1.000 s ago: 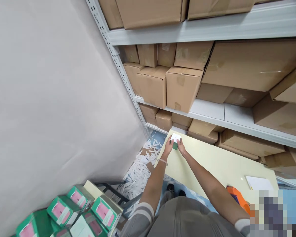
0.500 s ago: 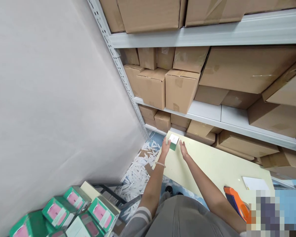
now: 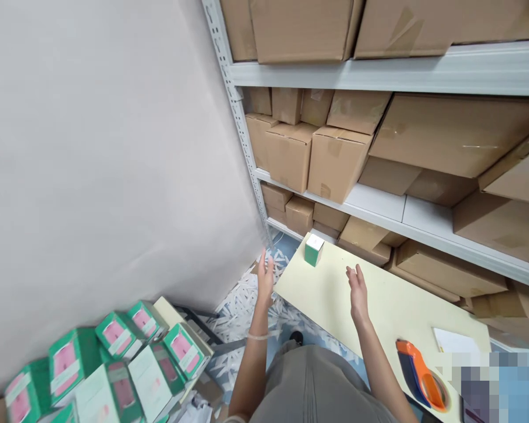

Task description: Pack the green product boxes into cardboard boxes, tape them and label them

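Observation:
A small green box with a white top (image 3: 314,251) stands upright at the far left corner of the pale yellow table (image 3: 335,299). My left hand (image 3: 265,277) hangs in the air left of the table, fingers extended and holding nothing. Over the table, right of the box and apart from it, my right hand (image 3: 357,289) is also bare, its fingers stretched out. Several green-and-white boxes with pink panels (image 3: 117,335) sit grouped on a surface at the lower left.
A metal shelf rack (image 3: 291,75) full of cardboard cartons (image 3: 339,158) rises behind the table. White paper strips (image 3: 242,299) litter the floor. On the table's right lie an orange tape dispenser (image 3: 418,370) and a white sheet (image 3: 456,341). A wall (image 3: 136,147) borders the left.
My left hand has let go of the green box and drawn back to the left. My right hand has moved away to the right. The view has turned slightly left.

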Demonstrator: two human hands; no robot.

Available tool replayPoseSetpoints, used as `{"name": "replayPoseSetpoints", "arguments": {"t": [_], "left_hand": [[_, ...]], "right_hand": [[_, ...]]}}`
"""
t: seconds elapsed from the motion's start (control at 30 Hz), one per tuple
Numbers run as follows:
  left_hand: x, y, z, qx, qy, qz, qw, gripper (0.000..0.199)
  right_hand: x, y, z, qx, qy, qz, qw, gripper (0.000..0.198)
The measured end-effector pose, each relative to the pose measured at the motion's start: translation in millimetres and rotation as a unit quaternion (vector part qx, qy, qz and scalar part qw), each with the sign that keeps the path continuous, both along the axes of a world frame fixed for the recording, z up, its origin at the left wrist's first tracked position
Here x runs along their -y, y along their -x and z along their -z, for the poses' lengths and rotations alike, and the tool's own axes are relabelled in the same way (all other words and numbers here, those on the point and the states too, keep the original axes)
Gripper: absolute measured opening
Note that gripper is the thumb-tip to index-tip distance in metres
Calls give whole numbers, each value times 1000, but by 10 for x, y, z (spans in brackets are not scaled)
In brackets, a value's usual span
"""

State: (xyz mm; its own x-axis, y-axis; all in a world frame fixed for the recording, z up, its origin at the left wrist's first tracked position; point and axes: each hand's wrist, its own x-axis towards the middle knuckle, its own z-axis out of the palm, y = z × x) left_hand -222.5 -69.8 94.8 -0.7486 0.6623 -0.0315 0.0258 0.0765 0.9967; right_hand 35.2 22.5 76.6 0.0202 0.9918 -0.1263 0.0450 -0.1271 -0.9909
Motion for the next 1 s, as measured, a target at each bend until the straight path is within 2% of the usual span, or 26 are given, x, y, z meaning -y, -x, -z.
{"name": "replayPoseSetpoints", "arguments": {"t": [0.1, 0.23, 0.33, 0.47, 0.6, 0.73, 0.83, 0.93, 1.0], "left_hand": [[470, 240, -79, 15, 4, -68, 998, 67], [1231, 571, -261, 15, -14, -198, 980, 69], [1775, 649, -429, -5, -34, -261, 965, 67], [2296, 495, -556, -52, -60, -329, 941, 68], [2674, 189, -537, -42, -48, -371, 926, 70], [3096, -283, -411, -27, -37, -423, 905, 69], [3508, -766, -238, -15, -17, -472, 881, 70], [4040, -1336, -51, 1, 8, -525, 851, 73], [4430, -1757, 30, 10, 29, -585, 810, 72]], "right_hand": [[93, 88, -307, -17, -16, -2, 1000, 79], [198, 280, -639, -41, -81, -13, 996, 72], [308, 446, -763, -67, -110, -33, 991, 66], [510, 691, -811, -96, -123, -91, 984, 62], [748, 913, -817, -97, -109, -192, 971, 63], [1043, 1036, -721, -94, -93, -310, 942, 65], [1368, 1070, -537, -79, -65, -397, 912, 67], [1812, 1066, -348, -52, -36, -481, 874, 70], [2133, 1042, -277, -38, -21, -532, 845, 72]]}}
